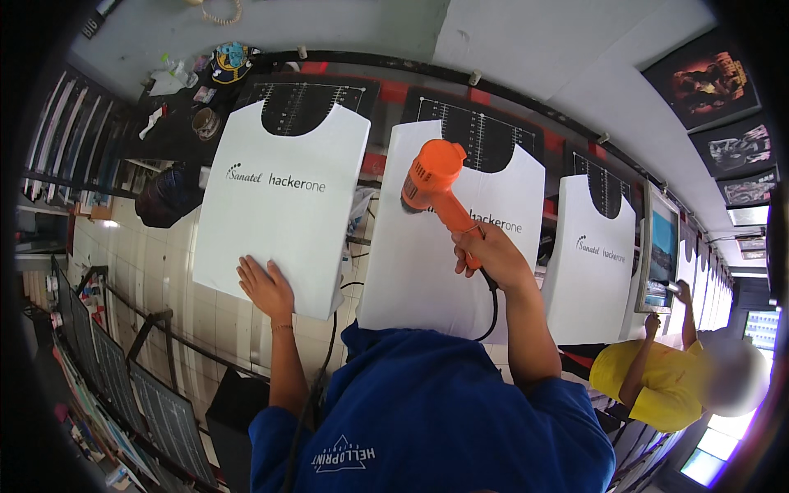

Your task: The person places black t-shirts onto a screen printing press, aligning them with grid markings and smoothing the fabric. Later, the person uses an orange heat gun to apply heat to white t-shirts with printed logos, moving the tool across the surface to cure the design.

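Observation:
In my right hand (496,256) is the handle of an orange hair dryer (436,171), with its cord hanging below. Its dark nozzle points down at the printed chest of the middle white T-shirt (419,275) and covers part of the dark print. My left hand (266,289) lies flat with fingers spread near the lower edge of the left white T-shirt (271,222), which carries dark print across its chest. Both shirts are stretched over black boards; the left shirt's board (304,103) shows white ruler marks at the neck opening.
A third printed white T-shirt (588,263) lies to the right. Beyond it, a person in a yellow shirt (645,378) handles a framed screen (660,246). A black cord (330,349) runs beside my left arm. Racks of dark panels (168,411) stand at lower left.

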{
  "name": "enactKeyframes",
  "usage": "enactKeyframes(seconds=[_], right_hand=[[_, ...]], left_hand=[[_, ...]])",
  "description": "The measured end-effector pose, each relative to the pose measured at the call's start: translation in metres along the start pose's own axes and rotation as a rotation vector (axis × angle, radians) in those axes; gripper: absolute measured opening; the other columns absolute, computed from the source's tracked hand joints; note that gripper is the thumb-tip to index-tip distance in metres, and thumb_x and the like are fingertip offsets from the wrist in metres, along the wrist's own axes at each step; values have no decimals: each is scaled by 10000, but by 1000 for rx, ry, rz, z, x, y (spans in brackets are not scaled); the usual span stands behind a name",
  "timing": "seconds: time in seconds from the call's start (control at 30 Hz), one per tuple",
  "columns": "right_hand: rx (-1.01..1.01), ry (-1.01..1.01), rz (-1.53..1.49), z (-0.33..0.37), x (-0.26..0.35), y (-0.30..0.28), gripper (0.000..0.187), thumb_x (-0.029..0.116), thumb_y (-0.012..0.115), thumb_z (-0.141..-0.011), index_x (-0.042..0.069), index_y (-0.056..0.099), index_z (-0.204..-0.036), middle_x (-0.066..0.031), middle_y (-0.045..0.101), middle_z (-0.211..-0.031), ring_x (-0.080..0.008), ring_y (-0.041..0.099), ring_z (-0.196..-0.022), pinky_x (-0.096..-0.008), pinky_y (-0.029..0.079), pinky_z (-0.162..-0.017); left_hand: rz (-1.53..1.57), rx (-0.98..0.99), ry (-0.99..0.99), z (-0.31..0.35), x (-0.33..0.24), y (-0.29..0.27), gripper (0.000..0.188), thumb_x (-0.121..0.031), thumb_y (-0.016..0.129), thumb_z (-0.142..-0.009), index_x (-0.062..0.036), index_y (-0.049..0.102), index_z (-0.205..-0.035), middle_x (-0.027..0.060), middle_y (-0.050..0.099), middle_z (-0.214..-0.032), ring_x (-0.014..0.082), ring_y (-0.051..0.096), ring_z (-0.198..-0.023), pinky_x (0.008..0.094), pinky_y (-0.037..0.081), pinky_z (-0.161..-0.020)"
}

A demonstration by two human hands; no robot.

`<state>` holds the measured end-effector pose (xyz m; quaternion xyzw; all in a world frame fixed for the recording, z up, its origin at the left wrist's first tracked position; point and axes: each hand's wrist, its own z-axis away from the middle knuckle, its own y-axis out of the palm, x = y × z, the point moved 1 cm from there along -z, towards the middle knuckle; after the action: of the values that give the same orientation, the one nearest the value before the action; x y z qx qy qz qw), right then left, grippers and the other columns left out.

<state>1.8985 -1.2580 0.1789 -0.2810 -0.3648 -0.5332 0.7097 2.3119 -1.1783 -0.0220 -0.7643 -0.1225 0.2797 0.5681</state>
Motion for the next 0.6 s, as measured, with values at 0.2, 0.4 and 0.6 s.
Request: enactKeyframes(seconds=[0.2, 0.4, 0.6], right_hand=[[-43, 20, 44, 5, 3, -2, 306, 277, 647, -939, -4, 577, -1038, -32, 599, -769, -137, 654, -648, -269, 506, -557], [-81, 20, 43, 14, 1, -8, 303, 270, 642, -935, -6, 573, -1038, -31, 598, -771, -139, 656, -636, -266, 503, -547], [-86, 30, 34, 18, -5, -15, 300, 281, 655, -923, -1, 590, -1003, -17, 591, -764, -129, 646, -649, -273, 513, -572]], left_hand=[[631, 97, 118, -24, -54, -41, 449, -201, 543, -1027, 49, 499, -1397, 217, 527, -1435, 342, 475, -1356, 421, 359, -1134], [1182, 535, 733, 1, -209, -247, 296, -190, 634, -918, -15, 688, -1151, 105, 710, -1076, 202, 659, -985, 321, 520, -905], [1483, 73, 1370, 57, -287, -293, 246, -166, 640, -865, -91, 720, -1085, 104, 726, -1043, 220, 695, -796, 375, 588, -727]])
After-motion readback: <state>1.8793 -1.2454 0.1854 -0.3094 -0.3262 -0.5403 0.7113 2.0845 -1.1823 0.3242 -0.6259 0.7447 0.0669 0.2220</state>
